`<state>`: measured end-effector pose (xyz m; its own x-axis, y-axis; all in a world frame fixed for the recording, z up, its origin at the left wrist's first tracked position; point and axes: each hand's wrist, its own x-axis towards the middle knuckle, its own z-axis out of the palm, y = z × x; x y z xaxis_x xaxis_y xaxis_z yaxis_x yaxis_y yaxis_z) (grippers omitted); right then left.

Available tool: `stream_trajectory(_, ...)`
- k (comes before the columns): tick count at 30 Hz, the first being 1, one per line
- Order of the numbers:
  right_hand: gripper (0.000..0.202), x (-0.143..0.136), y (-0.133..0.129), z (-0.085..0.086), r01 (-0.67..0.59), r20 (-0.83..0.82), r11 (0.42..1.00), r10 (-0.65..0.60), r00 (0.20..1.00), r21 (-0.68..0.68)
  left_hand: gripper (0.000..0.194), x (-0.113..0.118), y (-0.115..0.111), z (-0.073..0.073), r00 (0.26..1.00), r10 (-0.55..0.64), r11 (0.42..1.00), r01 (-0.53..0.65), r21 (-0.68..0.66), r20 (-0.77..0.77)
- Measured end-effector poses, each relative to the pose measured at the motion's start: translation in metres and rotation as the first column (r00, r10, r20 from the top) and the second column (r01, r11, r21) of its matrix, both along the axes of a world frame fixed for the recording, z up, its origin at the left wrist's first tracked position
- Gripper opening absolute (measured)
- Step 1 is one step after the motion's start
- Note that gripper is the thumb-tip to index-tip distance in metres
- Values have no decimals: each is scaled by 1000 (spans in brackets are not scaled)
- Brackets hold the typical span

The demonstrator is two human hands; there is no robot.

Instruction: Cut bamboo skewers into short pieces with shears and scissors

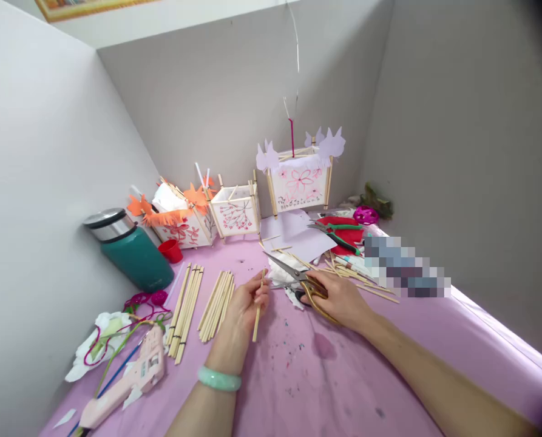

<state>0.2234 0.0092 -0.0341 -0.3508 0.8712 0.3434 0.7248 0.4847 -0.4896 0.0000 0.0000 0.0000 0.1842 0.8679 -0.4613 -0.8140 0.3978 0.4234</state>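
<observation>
My left hand (pixel 251 297) pinches a thin wooden stick (pixel 257 318), which points down toward me. In my right hand (pixel 341 296) is a pair of scissors (pixel 318 297) with gold-coloured handles, its blades pointing up and left, just past my left fingertips. Under the scissors lie crumpled white tissue (pixel 283 273) and a black-handled tool (pixel 303 298), partly covered. Left of my left hand, short sticks (pixel 216 305) form a neat row, with longer sticks with dark bands (pixel 185 312) beside them. Loose sticks (pixel 366 282) are scattered beyond my right hand.
Paper-and-stick lanterns stand at the back: one with orange trim (pixel 184 230), a plain one (pixel 235 215), and one with lilac trim (pixel 299 185) below a wire. At left are a green bottle (pixel 136 255), red cup (pixel 171 250) and pink glue gun (pixel 129 376). Green-handled pliers (pixel 343 233) lie right.
</observation>
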Motion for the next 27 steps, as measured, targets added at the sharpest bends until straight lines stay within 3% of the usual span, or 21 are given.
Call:
stream_trajectory(8, 45, 0, 0, -3, -4, -63, 1000, 5, 998, 23, 19, -4, -2, 2, 999, 54, 998, -54, 38, -3)
stream_trajectory(12, 54, 1, -4, 2, -136, -121, 990, 141, 983, 47, 15, -13, 0, 1, 986, 168, 980, -166, 108, -10)
stream_trajectory(18, 48, -7, -19, 8, -381, -32, 917, 387, 922, 113, 9, -23, 7, -6, 949, 311, 941, -300, 156, -50)
stream_trajectory(27, 61, -9, -26, 6, -439, 98, 895, 432, 897, 73, 10, -36, 5, -3, 899, 436, 887, -421, 189, -43)
